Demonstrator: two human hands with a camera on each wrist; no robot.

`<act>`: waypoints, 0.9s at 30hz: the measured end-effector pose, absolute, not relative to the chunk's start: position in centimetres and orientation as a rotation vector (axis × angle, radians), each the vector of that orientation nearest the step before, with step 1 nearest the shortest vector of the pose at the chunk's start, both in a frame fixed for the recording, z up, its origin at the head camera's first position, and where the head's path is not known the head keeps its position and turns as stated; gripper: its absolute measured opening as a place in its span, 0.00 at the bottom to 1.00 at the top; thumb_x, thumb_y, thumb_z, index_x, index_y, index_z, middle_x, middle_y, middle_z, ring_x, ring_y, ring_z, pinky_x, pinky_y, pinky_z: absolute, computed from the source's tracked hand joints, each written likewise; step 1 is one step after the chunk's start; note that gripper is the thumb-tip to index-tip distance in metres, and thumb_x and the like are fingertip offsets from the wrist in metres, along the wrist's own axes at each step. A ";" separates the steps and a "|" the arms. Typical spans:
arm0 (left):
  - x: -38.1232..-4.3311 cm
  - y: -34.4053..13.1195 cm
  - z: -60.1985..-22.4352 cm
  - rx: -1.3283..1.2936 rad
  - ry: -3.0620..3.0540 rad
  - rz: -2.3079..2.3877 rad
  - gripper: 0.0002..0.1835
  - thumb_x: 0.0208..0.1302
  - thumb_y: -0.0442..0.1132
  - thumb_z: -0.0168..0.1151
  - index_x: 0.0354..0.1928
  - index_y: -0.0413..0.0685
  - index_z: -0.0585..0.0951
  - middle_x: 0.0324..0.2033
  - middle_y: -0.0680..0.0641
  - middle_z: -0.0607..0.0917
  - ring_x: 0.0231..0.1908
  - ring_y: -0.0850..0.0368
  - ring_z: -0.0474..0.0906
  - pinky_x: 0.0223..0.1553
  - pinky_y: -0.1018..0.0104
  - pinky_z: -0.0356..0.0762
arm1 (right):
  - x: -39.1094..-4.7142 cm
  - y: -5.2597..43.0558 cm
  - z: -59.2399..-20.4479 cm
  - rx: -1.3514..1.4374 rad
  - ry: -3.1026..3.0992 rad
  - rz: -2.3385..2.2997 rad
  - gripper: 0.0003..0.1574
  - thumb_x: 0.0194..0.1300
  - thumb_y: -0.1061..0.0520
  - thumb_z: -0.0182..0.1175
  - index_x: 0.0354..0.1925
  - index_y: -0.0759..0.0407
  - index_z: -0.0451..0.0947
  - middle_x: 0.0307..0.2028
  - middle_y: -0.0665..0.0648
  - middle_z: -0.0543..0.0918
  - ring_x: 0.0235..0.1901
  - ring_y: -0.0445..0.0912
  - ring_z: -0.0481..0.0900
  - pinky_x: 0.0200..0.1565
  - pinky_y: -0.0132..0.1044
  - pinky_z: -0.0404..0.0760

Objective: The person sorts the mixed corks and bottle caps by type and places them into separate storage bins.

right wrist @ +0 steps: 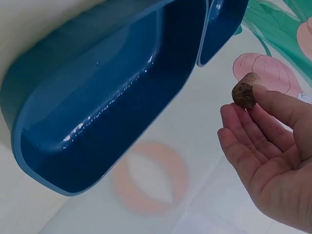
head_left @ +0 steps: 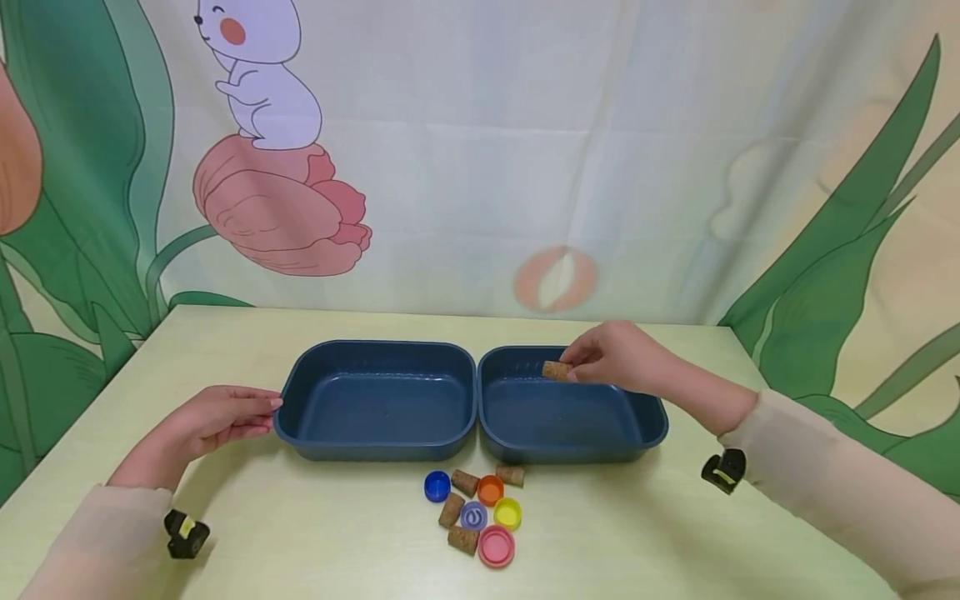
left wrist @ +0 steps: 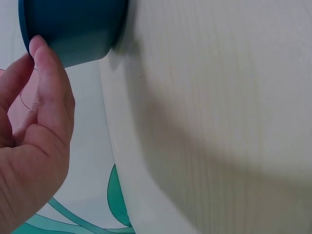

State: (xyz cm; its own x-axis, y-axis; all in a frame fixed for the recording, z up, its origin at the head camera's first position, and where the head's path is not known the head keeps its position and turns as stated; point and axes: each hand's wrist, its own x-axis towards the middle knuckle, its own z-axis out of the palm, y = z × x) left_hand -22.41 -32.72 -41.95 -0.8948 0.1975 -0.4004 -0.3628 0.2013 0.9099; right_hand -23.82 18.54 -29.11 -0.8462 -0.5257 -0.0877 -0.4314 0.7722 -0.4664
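Held between the thumb and fingertips of my right hand (head_left: 618, 358) is a short brown cork (head_left: 556, 371), raised above the right dark blue bin (head_left: 570, 457). In the right wrist view the cork (right wrist: 245, 90) shows one round end, while the lower fingers are spread loosely below it. My left hand (head_left: 217, 419) reaches to the left dark blue bin (head_left: 375, 452), fingertips at its left rim. From the left wrist view, the thumb and finger of that hand (left wrist: 39, 122) come together against the outside of the bin wall (left wrist: 78, 34), just under the rim.
In front of the bins lies a group of several corks (head_left: 462, 540) and coloured bottle caps, among them a blue cap (head_left: 437, 486), a yellow cap (head_left: 507, 513) and a pink cap (head_left: 497, 547). The two bins stand side by side on a pale wooden table (head_left: 315, 533), before a printed curtain (head_left: 465, 167).
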 end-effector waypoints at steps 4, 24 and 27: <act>-22.5 -32.7 -41.9 -0.150 2.057 1.732 0.12 0.75 0.37 0.59 0.52 0.39 0.84 0.30 0.58 0.90 0.32 0.66 0.87 0.42 0.72 0.88 | -24.6 18.6 -28.8 -0.757 2.761 -0.627 0.14 0.70 0.61 0.64 0.51 0.67 0.86 0.46 0.65 0.90 0.45 0.54 0.89 0.47 0.44 0.89; -22.5 -32.8 -41.9 -0.144 2.068 1.714 0.15 0.75 0.37 0.59 0.55 0.34 0.82 0.31 0.57 0.90 0.32 0.65 0.87 0.42 0.72 0.88 | -28.0 18.7 -29.0 -0.810 2.755 -0.497 0.15 0.68 0.63 0.63 0.50 0.66 0.87 0.45 0.64 0.91 0.44 0.54 0.88 0.47 0.44 0.88; -22.5 -32.9 -41.9 -0.143 2.062 1.718 0.14 0.75 0.37 0.59 0.54 0.35 0.83 0.31 0.57 0.90 0.32 0.66 0.88 0.42 0.72 0.88 | -28.5 18.6 -28.9 -0.808 2.750 -0.469 0.15 0.68 0.64 0.63 0.51 0.66 0.86 0.46 0.65 0.91 0.44 0.53 0.88 0.48 0.44 0.88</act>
State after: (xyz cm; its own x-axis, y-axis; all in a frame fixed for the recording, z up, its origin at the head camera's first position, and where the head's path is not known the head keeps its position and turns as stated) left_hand -22.48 -32.85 -41.90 -0.8935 0.2024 -0.4009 -0.3577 0.2189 0.9078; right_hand -28.47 18.60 -28.90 -0.8195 -0.5572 -0.1341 -0.4812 0.7960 -0.3672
